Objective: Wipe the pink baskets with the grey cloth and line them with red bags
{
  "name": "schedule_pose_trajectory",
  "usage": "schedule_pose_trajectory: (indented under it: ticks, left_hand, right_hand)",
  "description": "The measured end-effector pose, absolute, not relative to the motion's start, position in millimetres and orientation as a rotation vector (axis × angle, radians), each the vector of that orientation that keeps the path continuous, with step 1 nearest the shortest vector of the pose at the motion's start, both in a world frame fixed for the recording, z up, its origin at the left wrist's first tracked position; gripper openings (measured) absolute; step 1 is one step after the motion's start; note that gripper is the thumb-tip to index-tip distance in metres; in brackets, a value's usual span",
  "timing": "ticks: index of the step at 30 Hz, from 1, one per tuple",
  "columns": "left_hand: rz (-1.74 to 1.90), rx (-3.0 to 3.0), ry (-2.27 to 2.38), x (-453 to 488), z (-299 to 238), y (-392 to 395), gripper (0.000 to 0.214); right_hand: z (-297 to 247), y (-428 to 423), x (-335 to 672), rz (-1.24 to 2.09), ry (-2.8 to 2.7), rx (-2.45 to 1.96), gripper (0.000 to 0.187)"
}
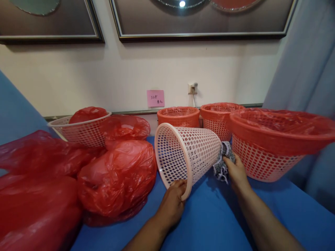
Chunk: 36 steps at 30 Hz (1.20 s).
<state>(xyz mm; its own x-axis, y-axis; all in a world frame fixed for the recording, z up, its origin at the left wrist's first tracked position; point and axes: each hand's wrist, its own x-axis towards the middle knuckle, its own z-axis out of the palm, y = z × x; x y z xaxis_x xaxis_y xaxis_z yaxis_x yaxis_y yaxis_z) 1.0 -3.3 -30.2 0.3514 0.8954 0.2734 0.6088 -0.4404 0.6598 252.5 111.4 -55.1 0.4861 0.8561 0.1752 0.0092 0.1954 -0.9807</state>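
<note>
A pale pink perforated wastebasket (pixel 202 148) lies tilted on its side, its round mouth facing left toward me. My left hand (pixel 172 202) grips the lower part of its rim, with the fingers inside the mouth. At the other end, my right hand (pixel 235 170) holds a grey and white cloth (pixel 223 162) against the basket's base. Part of the right fingers is hidden by the cloth. Just left of the basket sits a filled red plastic bag (pixel 119 177).
Behind stand two lined baskets, one (pixel 178 116) in the middle and another (pixel 218 118) to its right. A larger lined basket (pixel 269 157) is at the right. More red bags (pixel 36 205) and a white basket (pixel 83 130) occupy the left of the blue-covered table (pixel 209 223).
</note>
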Motion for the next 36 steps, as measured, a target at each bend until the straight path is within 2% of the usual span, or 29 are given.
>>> schedule_pose_trajectory:
  ticks: [6, 10, 15, 19, 23, 25, 27, 30, 33, 36]
  left_hand:
    - [0.876, 2.161, 1.357, 2, -31, -3, 0.053]
    - [0.898, 2.174, 1.33, 2, -28, -7, 0.05]
    - [1.293, 2.013, 1.21, 4, -23, -17, 0.053]
    - [1.434, 1.952, 1.087, 4, -23, -19, 0.044]
    - [1.387, 1.874, 1.176, 0, -28, -16, 0.038]
    - [1.374, 1.869, 1.212, -1, -31, -14, 0.037]
    - [1.355, 1.913, 1.211, -2, -33, -14, 0.036]
    - [1.301, 2.018, 1.219, -1, -31, -15, 0.03]
    - [1.21, 2.115, 1.25, 0, -30, -15, 0.028]
    - [1.103, 2.203, 1.312, 1, -34, -15, 0.039]
  right_hand:
    - [-42, 56, 216, 0.206, -1.425, -0.947, 0.053]
    - [-32, 20, 202, 0.081, -1.71, -0.606, 0.062]
    - [-28, 12, 203, -0.05, -1.883, -0.469, 0.064]
    - [-33, 17, 199, -0.043, -1.913, -0.461, 0.064]
    - [-45, 45, 209, 0.061, -1.627, -0.757, 0.055]
    - [-49, 67, 223, 0.195, -1.349, -1.0, 0.052]
    - [-51, 89, 238, 0.422, -1.077, -1.174, 0.058]
    - [-51, 106, 250, 0.708, -0.855, -1.26, 0.063]
    - [-50, 98, 242, 0.579, -0.971, -1.217, 0.061]
    - [-46, 68, 222, 0.257, -1.313, -1.038, 0.055]
